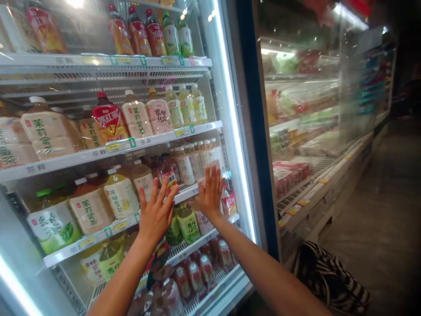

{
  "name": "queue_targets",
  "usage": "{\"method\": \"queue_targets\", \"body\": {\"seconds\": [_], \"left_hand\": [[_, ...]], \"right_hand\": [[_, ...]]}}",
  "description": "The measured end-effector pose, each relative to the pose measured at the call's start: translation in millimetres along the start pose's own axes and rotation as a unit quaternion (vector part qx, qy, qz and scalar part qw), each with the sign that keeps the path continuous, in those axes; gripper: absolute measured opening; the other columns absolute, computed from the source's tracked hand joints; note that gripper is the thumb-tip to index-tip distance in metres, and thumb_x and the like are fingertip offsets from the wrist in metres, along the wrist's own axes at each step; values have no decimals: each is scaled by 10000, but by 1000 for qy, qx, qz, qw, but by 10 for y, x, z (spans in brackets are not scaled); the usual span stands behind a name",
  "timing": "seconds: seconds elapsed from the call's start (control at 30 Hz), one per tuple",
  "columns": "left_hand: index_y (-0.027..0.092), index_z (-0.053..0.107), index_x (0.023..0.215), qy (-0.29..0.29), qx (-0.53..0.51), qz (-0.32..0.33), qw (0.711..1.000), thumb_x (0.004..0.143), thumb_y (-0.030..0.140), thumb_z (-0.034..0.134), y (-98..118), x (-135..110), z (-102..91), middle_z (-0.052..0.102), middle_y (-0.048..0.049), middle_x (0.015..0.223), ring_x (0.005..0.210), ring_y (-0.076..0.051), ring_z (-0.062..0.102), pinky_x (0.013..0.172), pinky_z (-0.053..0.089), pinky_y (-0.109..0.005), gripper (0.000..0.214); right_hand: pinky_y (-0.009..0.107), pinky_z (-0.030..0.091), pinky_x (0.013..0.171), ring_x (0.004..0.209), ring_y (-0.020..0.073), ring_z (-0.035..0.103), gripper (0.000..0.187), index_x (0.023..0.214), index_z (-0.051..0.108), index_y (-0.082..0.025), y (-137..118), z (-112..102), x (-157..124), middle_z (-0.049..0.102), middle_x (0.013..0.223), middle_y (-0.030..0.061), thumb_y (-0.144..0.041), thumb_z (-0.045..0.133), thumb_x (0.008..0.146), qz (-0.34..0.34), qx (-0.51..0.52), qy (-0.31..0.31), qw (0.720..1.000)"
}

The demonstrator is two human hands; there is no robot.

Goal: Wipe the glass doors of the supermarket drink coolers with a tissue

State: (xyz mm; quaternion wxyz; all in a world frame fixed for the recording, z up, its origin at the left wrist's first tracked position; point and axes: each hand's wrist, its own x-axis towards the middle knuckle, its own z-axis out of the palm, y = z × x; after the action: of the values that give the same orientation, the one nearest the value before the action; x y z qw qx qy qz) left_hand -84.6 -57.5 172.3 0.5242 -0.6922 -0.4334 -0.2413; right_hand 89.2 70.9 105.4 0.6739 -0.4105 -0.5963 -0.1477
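Both my hands are raised, palms forward, in front of a lit drinks fridge with a glass door. My left hand has its fingers spread over the lower middle shelves and holds nothing. To its right, my right hand is also empty, with its fingers stretched upward. Whether the palms touch the glass I cannot tell. Behind the hands stand small white-labelled bottles and green-labelled bottles. Left of my left hand are a yellow-capped bottle and a large bottle with a green cap.
Higher up, a red-labelled bottle stands among pale tea bottles on a white shelf. Dark red bottles fill the bottom. On the right, an open chilled display case runs back along the floor. A zebra-striped bag is at lower right.
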Motion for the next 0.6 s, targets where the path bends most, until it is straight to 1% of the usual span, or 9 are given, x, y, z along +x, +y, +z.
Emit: {"method": "queue_targets", "body": {"seconds": [0.07, 0.13, 0.2, 0.27, 0.33, 0.4, 0.47, 0.53, 0.6], "left_hand": [[301, 398, 1562, -3, 1, 24, 1000, 963, 317, 582, 102, 105, 73, 274, -68, 1676, 1600, -283, 45, 1283, -55, -626, 627], [291, 435, 1541, -6, -1, 37, 999, 955, 330, 597, 190, 222, 144, 275, -63, 1678, 1601, -277, 34, 1284, -77, -613, 610], [292, 450, 1529, -1, -6, 46, 999, 951, 329, 605, 259, 348, 210, 274, -55, 1679, 1602, -275, 22, 1282, -88, -610, 600], [290, 456, 1523, 3, -9, 57, 998, 955, 324, 600, 309, 465, 264, 274, -54, 1680, 1601, -274, 14, 1280, -96, -610, 587], [283, 461, 1518, 5, -6, 66, 998, 956, 323, 597, 341, 556, 306, 278, -58, 1680, 1599, -276, 7, 1279, -102, -608, 579], [273, 468, 1512, 8, 1, 73, 997, 950, 314, 605, 360, 610, 340, 292, -64, 1675, 1598, -278, 2, 1281, -103, -606, 579], [269, 475, 1506, 10, 7, 77, 997, 941, 298, 616, 370, 628, 367, 311, -64, 1669, 1598, -278, 0, 1284, -100, -605, 583], [266, 475, 1505, 10, 7, 77, 997, 936, 288, 618, 370, 620, 381, 318, -65, 1667, 1599, -275, 4, 1288, -94, -603, 587], [268, 472, 1507, 8, 1, 79, 997, 935, 287, 615, 352, 588, 371, 308, -64, 1673, 1600, -271, 6, 1291, -91, -599, 590]], "right_hand": [[650, 119, 1268, 1614, 284, 17, 674, 1659, -19, -271, 113, -20, -87, 82, 1745, 76, -319, 303, 1069, -21, -7, -27, 999], [629, 117, 1275, 1615, 271, 32, 673, 1656, -20, -306, 253, -36, -67, 88, 1747, 49, -329, 311, 1071, -22, -11, -32, 999], [641, 105, 1270, 1616, 268, 23, 658, 1653, -37, -322, 391, -51, 41, 69, 1749, 42, -330, 283, 1078, 9, -14, -13, 1000], [662, 99, 1260, 1615, 275, -8, 649, 1650, -66, -305, 475, -63, 123, 31, 1749, 56, -323, 246, 1081, 45, -18, 5, 999], [663, 104, 1259, 1615, 280, -12, 654, 1650, -78, -287, 499, -72, 110, 30, 1748, 67, -323, 242, 1080, 51, -19, 3, 998], [642, 109, 1270, 1615, 274, 15, 664, 1651, -64, -301, 514, -80, 68, 68, 1748, 55, -338, 269, 1078, 31, -15, -15, 999], [628, 116, 1275, 1615, 265, 42, 664, 1650, -52, -328, 572, -91, 113, 93, 1747, 37, -355, 284, 1078, 18, -12, -28, 999], [661, 119, 1261, 1616, 275, 12, 656, 1646, -80, -328, 657, -98, 254, 45, 1751, 45, -364, 255, 1083, 39, -15, -17, 999], [722, 111, 1229, 1612, 300, -58, 651, 1635, -142, -297, 686, -94, 371, -45, 1748, 76, -358, 200, 1084, 73, -20, 4, 997]]}}
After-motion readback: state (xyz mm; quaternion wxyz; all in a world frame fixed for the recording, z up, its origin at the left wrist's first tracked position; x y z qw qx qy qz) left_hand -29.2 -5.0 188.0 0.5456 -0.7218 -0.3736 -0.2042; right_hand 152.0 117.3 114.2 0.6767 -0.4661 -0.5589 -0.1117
